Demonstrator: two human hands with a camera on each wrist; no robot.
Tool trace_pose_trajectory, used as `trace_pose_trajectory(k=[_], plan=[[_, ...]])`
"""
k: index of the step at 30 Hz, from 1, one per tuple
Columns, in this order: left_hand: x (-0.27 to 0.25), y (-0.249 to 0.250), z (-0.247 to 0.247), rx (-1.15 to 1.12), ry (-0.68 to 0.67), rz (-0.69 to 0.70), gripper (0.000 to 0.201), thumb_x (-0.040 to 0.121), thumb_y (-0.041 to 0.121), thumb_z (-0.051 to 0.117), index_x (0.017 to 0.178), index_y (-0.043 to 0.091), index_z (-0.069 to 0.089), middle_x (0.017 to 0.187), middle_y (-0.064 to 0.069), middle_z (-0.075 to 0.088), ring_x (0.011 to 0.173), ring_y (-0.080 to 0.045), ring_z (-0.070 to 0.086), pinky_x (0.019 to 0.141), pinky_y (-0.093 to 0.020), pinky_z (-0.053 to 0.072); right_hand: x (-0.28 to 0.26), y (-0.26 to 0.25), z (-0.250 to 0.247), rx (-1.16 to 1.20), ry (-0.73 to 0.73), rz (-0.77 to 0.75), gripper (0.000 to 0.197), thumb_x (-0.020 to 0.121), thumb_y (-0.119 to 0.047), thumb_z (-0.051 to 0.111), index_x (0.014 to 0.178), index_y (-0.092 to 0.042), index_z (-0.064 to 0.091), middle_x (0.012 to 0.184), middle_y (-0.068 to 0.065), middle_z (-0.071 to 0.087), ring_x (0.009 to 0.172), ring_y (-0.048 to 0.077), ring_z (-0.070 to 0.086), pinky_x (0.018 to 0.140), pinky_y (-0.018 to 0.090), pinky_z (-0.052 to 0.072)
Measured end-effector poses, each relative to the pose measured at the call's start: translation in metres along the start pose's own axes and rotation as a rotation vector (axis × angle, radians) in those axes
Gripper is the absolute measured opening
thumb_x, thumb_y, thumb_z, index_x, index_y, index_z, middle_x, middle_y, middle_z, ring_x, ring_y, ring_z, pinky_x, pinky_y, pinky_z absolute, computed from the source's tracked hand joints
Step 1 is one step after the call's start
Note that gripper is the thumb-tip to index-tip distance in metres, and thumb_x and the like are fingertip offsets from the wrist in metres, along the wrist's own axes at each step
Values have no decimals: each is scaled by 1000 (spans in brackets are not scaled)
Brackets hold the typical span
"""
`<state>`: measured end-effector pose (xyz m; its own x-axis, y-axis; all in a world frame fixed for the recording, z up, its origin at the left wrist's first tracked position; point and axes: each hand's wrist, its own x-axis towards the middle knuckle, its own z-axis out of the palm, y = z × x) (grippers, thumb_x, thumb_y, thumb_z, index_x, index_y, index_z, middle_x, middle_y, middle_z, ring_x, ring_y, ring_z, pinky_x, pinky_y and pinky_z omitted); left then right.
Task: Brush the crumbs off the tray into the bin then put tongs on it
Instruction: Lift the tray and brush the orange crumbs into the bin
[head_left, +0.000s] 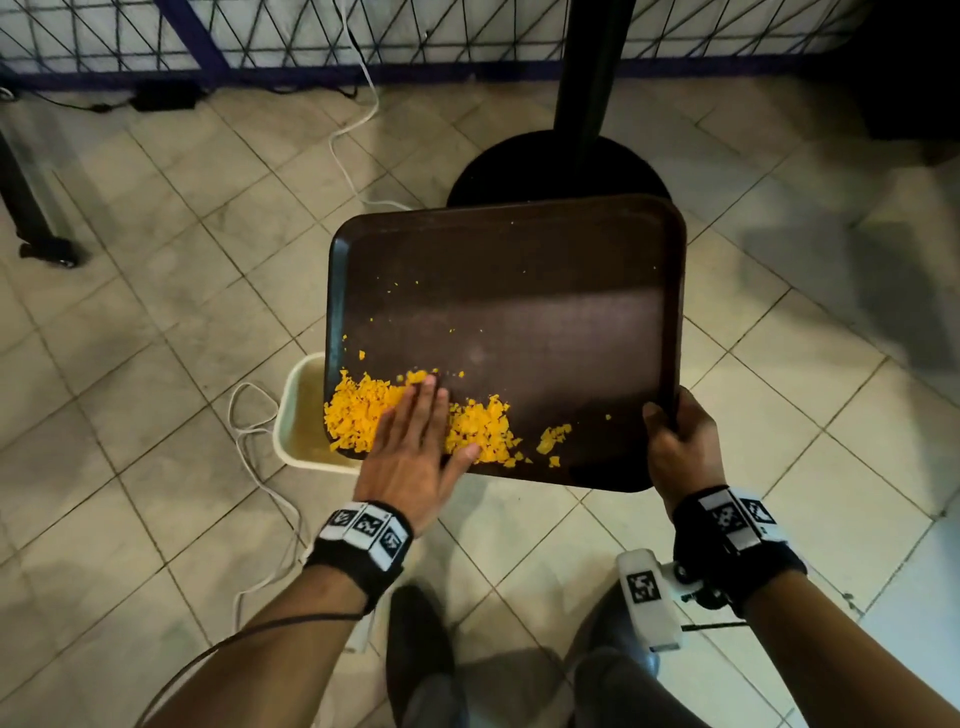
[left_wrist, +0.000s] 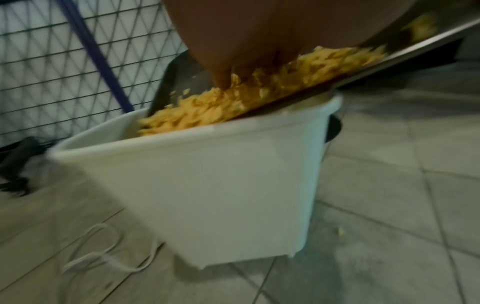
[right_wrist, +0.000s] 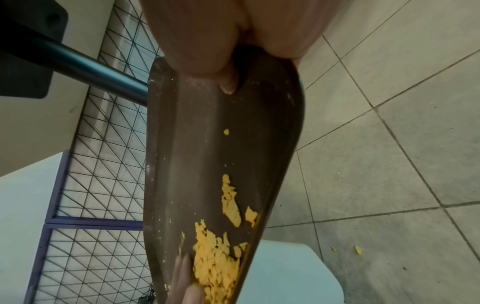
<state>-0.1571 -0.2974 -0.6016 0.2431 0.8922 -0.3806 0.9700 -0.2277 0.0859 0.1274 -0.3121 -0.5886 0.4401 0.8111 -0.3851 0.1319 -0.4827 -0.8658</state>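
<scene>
A dark brown tray (head_left: 519, 291) is held above the floor, tilted so its near-left corner hangs over a white bin (head_left: 293, 415). Yellow crumbs (head_left: 358, 415) are heaped at that corner. My left hand (head_left: 415, 441) lies flat on the heap with straight fingers. My right hand (head_left: 670, 441) grips the tray's near-right edge. In the left wrist view the crumbs (left_wrist: 233, 102) sit at the tray's lip above the bin (left_wrist: 207, 185). The right wrist view looks down the tray (right_wrist: 207, 144) with my right thumb (right_wrist: 228, 82) on its upper face. No tongs are in view.
A black pedestal base (head_left: 519, 166) and post stand behind the tray. White cable (head_left: 249, 431) loops on the tiled floor left of the bin. A wire-mesh fence (head_left: 260, 31) runs along the back. A few crumbs (right_wrist: 358, 249) lie on the floor.
</scene>
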Motion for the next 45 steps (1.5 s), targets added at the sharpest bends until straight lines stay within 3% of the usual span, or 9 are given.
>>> trace_pose_trajectory(k=[3,7,13,21,26,29,33,40,45], plan=[[1,4,-8,-21,44,15,79,93,67,6,154,19,-8,159,0,-22,147,-18,-19,119,-38,-7,-1,0,1,-2,-1,-6,27,97,-15,47,119,-23,61,108,2,70,104,27,66,92,48,55],[20,53,-27,-49,165,214,74,97,63,13,155,18,1,161,0,-12,148,-19,-12,120,-39,-3,-2,-1,2,0,2,3,27,93,-21,48,116,-29,60,108,1,70,105,27,66,95,51,53],[8,76,-1,157,70,552,76,96,63,21,154,15,15,162,-2,1,149,-24,0,119,-48,10,-3,-6,2,-16,13,-26,30,91,-19,47,116,-24,62,105,4,70,101,29,66,93,51,54],[-7,27,1,143,69,333,74,98,62,19,153,12,16,162,-6,2,149,-24,1,117,-46,11,-5,-8,1,-47,-3,-48,30,92,-20,47,118,-20,62,106,6,70,102,29,65,92,51,54],[17,102,-23,70,156,533,75,97,60,26,154,12,15,162,-5,3,149,-26,5,119,-47,9,-5,-10,2,-32,29,-66,33,88,-17,47,116,-15,63,103,9,71,96,29,66,90,49,55],[20,127,-20,99,115,616,77,95,61,24,153,11,18,162,-5,7,149,-25,5,119,-48,10,-5,-10,2,-21,11,-51,33,86,-19,46,114,-19,63,102,9,71,97,31,67,90,47,55],[8,91,1,214,66,634,76,95,62,22,153,12,20,161,-6,4,149,-25,5,119,-47,8,-4,-6,1,-19,17,-21,30,91,-18,47,117,-20,61,107,7,70,102,31,65,94,51,53],[-11,-12,10,244,19,390,73,98,62,21,153,14,13,162,-5,5,149,-27,6,116,-47,9,-4,-3,1,-11,0,11,28,97,-17,47,120,-24,60,112,4,68,109,29,63,98,52,51],[-11,-2,4,219,67,463,73,98,61,23,154,15,13,162,-4,4,149,-25,1,118,-48,8,-2,-3,0,-26,12,11,26,97,-17,47,117,-26,60,112,4,68,108,29,63,98,53,51]])
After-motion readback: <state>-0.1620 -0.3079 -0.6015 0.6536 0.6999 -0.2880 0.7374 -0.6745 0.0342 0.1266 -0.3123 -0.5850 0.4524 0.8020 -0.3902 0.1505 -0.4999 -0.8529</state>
